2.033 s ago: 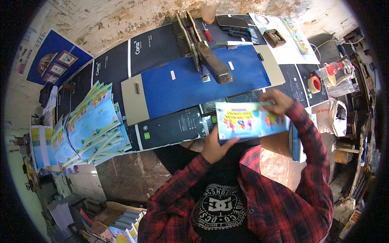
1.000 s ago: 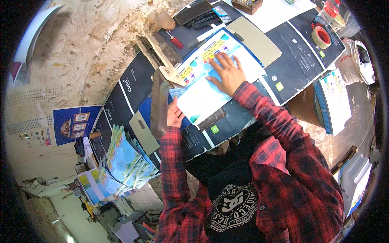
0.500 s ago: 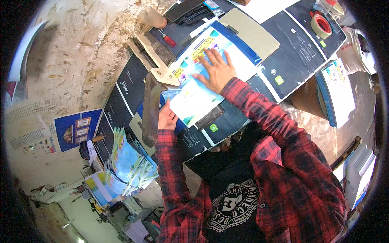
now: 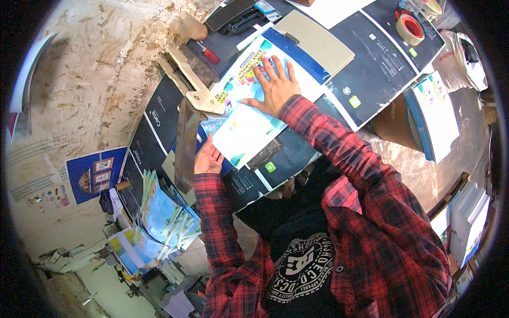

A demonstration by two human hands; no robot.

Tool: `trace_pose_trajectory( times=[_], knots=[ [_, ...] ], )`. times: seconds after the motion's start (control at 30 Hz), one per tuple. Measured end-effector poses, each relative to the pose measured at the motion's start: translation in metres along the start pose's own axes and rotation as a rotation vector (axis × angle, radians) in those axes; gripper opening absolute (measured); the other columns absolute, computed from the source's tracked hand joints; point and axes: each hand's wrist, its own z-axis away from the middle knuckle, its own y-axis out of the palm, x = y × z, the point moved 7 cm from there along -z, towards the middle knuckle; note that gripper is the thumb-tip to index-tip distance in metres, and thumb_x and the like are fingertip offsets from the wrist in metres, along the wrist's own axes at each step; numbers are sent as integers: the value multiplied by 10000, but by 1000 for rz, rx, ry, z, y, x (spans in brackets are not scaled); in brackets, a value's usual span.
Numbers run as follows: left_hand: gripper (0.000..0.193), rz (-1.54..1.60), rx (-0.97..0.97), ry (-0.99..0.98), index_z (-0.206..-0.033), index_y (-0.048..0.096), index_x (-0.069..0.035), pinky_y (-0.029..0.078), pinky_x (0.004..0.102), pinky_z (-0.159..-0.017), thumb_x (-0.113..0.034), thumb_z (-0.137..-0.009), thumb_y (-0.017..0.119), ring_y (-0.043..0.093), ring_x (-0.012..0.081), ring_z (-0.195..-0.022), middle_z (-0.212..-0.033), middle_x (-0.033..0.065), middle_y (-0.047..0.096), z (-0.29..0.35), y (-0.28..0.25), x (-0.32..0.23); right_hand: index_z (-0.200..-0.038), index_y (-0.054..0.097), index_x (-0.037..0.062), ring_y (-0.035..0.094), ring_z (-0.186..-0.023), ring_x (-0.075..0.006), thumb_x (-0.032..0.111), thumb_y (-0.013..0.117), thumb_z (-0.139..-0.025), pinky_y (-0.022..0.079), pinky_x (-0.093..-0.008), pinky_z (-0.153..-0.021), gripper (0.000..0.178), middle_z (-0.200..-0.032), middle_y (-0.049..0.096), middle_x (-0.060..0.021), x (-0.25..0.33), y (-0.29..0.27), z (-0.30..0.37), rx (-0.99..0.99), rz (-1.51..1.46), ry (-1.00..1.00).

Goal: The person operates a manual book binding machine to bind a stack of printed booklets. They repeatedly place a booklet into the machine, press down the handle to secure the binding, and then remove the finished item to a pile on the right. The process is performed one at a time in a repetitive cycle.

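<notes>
Printed cover sheets (image 4: 249,132), white and light blue with yellow lettering, lie at a slant on the dark worktop. My right hand (image 4: 278,87) rests flat on their upper part, fingers spread. At their lower left edge, my left hand (image 4: 210,157) is closed on the sheets, with some fingers partly hidden. Just above that hand, the beige head of what looks like a large stapler (image 4: 204,100) reaches over the left edge of the sheets. Its long brown arm (image 4: 186,146) extends down beside my left wrist.
A beige board (image 4: 318,42) lies behind the sheets. Left of it are a red-handled screwdriver (image 4: 210,55) and a cup (image 4: 189,26). Tape rolls (image 4: 410,29) sit at the far right. Stacked prints (image 4: 432,116) stand at right, folded prints (image 4: 169,217) at lower left.
The whole view has shifted slightly, so everything appears a little farther left. My right hand stays flat on the sheets and my left hand stays at their edge.
</notes>
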Motion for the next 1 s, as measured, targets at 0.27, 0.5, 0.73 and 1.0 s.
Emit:
trace_pose_trajectory(
  times=[0.27, 0.5, 0.73, 1.0],
  knots=[
    [422, 45, 50, -14, -1302, 539, -93, 413, 411, -1035, -253, -926, 646, 594, 214, -1143, -1217, 88, 640, -9, 20, 6, -1471, 361, 110, 191, -1454, -336, 805, 455, -774, 114, -562, -1160, 989, -1538, 293, -160, -24, -5, -11, 75, 16, 37],
    [374, 19, 33, 27, -1212, 568, -27, 481, 375, -963, -261, -930, 638, 608, 216, -1113, -1196, 102, 639, -10, 38, 8, -1475, 352, 108, 197, -1449, -336, 837, 503, -713, 96, -584, -1158, 1065, -1535, 296, -148, -38, -15, -17, 54, 45, 68],
    [457, -20, -50, 31, -1306, 523, -49, 453, 396, -994, -281, -930, 641, 594, 220, -1135, -1195, 102, 640, 4, 10, -1, -1440, 423, 151, 311, -1366, -376, 879, 483, -682, 103, -612, -1139, 1053, -1397, 412, -208, -9, -25, -14, 134, 83, -13],
    [378, 55, 62, 41, -1242, 553, -56, 445, 403, -1003, -283, -947, 614, 587, 228, -1149, -1190, 105, 646, -7, 30, 6, -1430, 447, 146, 249, -1420, -380, 837, 507, -716, 132, -602, -1142, 995, -1505, 329, -187, -28, -18, -22, 98, 82, -10]
  ],
)
